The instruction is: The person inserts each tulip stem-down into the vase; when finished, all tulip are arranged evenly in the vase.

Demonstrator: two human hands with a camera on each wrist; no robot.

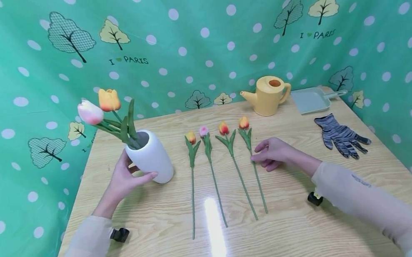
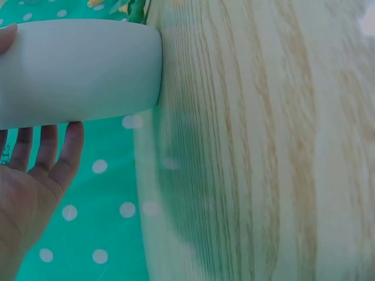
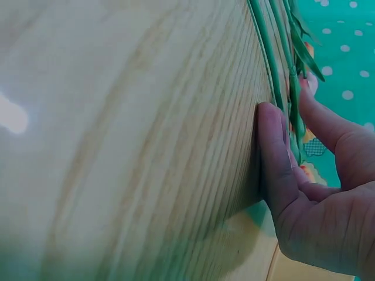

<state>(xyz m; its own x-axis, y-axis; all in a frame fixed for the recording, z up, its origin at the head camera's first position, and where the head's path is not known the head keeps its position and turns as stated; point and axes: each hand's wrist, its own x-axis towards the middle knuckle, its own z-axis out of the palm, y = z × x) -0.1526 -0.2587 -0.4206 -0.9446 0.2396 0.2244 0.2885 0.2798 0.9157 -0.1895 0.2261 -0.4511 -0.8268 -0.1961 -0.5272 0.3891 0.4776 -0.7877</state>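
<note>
My left hand (image 1: 124, 178) grips a white vase (image 1: 153, 158), thumb along the near side and fingers on the opposite side. Its base meets the table in the left wrist view. Out of the vase lean a white-and-pink tulip (image 1: 90, 112) and an orange-yellow tulip (image 1: 109, 100). My right hand (image 1: 275, 153) is at the stem of the rightmost red-and-yellow tulip (image 1: 244, 123), just below its leaves. The right wrist view shows the thumb (image 3: 319, 112) and fingers apart, with stems between them. Left of it lie another red-and-yellow tulip (image 1: 223, 128), a pink tulip (image 1: 204, 131) and a yellow-orange tulip (image 1: 190, 137).
A yellow watering can (image 1: 268, 96) stands at the back right, beside a grey-green dustpan (image 1: 312, 99). A grey-striped glove (image 1: 341, 136) lies near the right edge of the wooden table (image 1: 157, 242). A green dotted curtain (image 1: 180, 30) surrounds the back and sides.
</note>
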